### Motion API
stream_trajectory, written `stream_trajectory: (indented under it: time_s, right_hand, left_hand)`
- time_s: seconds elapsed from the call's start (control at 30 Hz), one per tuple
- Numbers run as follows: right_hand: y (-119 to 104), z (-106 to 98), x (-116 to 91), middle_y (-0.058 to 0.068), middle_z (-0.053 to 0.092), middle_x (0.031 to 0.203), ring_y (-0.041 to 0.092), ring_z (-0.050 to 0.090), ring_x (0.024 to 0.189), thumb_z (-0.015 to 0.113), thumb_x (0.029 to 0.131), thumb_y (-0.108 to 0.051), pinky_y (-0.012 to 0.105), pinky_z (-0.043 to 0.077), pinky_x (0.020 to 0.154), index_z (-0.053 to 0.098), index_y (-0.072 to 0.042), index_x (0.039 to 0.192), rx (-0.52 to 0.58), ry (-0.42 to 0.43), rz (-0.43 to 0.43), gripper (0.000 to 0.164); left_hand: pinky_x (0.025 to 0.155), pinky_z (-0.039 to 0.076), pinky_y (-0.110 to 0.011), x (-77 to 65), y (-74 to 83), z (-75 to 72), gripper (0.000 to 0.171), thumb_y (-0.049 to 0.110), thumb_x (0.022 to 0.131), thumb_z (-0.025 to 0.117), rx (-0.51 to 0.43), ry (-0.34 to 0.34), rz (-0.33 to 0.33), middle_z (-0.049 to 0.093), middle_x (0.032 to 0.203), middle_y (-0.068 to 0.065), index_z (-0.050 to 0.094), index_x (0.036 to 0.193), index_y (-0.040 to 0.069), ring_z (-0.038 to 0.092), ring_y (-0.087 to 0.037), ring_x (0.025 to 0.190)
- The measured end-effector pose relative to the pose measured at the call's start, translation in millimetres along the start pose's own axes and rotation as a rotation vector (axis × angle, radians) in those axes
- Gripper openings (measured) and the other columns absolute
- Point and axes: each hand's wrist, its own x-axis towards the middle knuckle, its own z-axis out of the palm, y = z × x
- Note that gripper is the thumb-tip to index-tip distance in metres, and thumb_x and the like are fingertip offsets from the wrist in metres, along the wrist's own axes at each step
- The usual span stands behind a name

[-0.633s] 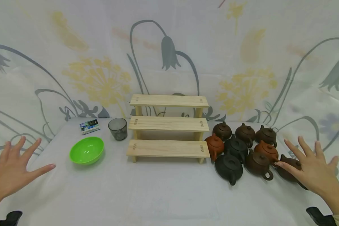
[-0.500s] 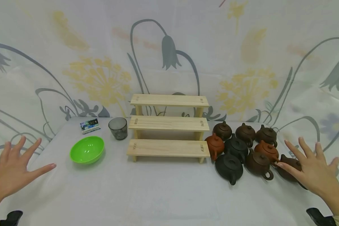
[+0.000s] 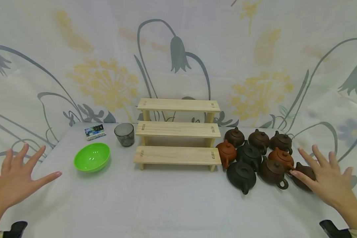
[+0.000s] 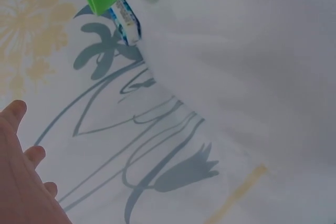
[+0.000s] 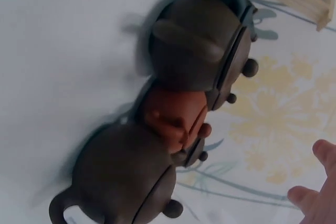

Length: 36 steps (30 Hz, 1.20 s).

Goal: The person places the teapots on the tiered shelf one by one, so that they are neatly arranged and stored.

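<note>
At the left, my left hand (image 3: 16, 180) is held with fingers spread, holding nothing; the bright green bowl (image 3: 91, 157) is the thing closest to it. My right hand (image 3: 330, 180) is also spread, and in the head view it overlaps a dark brown teapot (image 3: 304, 175) at the cluster's right end. Several small teapots stand packed together there: a black teapot (image 3: 241, 175) in front, a reddish-brown teapot (image 3: 226, 152) beside the shelf, and another brown teapot (image 3: 272, 171). The right wrist view shows a brown teapot (image 5: 123, 174) with fingertips (image 5: 302, 196) apart from it.
A three-tier wooden shelf (image 3: 177, 155) stands in the middle, its steps bare. Left of it are a grey translucent glass (image 3: 124, 135) and a small box with a printed picture (image 3: 95, 132). White cloth (image 3: 166, 201) covers the table; a flower-patterned cloth (image 3: 107, 43) hangs behind.
Both hands have shifted slightly inward, the left one to the right and the right one to the left. The bowl, shelf and teapots stay in place.
</note>
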Motion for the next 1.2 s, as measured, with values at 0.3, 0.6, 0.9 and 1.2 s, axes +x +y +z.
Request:
stream_trajectory:
  time_s: [0.3,0.6,0.9,1.2]
  right_hand:
    - [-20,10,-4,0.024,0.003,0.152,0.061,-0.005,0.126,0.051,0.092,-0.046,0.079,-0.010,0.084,0.010,-0.026,0.151,0.152,0.037,-0.091,0.074]
    - [-53,28,-13,0.026,0.008,0.151,0.053,-0.009,0.131,0.057,0.092,-0.028,0.072,-0.018,0.090,0.021,-0.017,0.150,0.402,0.040,-0.153,0.069]
    - [-70,34,-19,0.022,0.009,0.152,0.045,-0.005,0.136,0.059,0.092,-0.022,0.075,-0.001,0.094,0.024,-0.014,0.149,0.569,-0.051,-0.114,0.067]
    - [-83,36,-19,0.025,0.030,0.144,0.049,0.026,0.128,0.063,0.090,-0.028,0.070,0.026,0.090,0.039,-0.004,0.139,0.539,-0.067,-0.081,0.059]
  left_hand:
    - [0.094,-0.016,-0.069,-3.4,23.5,1.3,0.107,0.064,0.075,0.062,-0.106,0.108,0.080,-0.004,0.148,-0.031,0.006,0.150,0.011,-0.015,-0.050,0.132]
    - [0.100,-0.003,-0.069,3.4,62.7,17.4,0.096,0.045,0.073,0.073,-0.355,0.223,0.266,0.017,0.145,-0.033,0.024,0.148,0.009,0.004,-0.054,0.132]
    - [0.095,0.007,-0.075,11.6,106.2,27.4,0.090,0.028,0.072,0.079,-0.557,0.181,0.282,0.017,0.150,-0.022,0.030,0.146,0.011,0.000,-0.040,0.138]
    - [0.100,0.014,-0.067,22.7,141.3,43.2,0.081,0.025,0.077,0.076,-0.668,0.131,0.334,0.025,0.148,-0.019,0.034,0.144,0.010,0.012,-0.039,0.137]
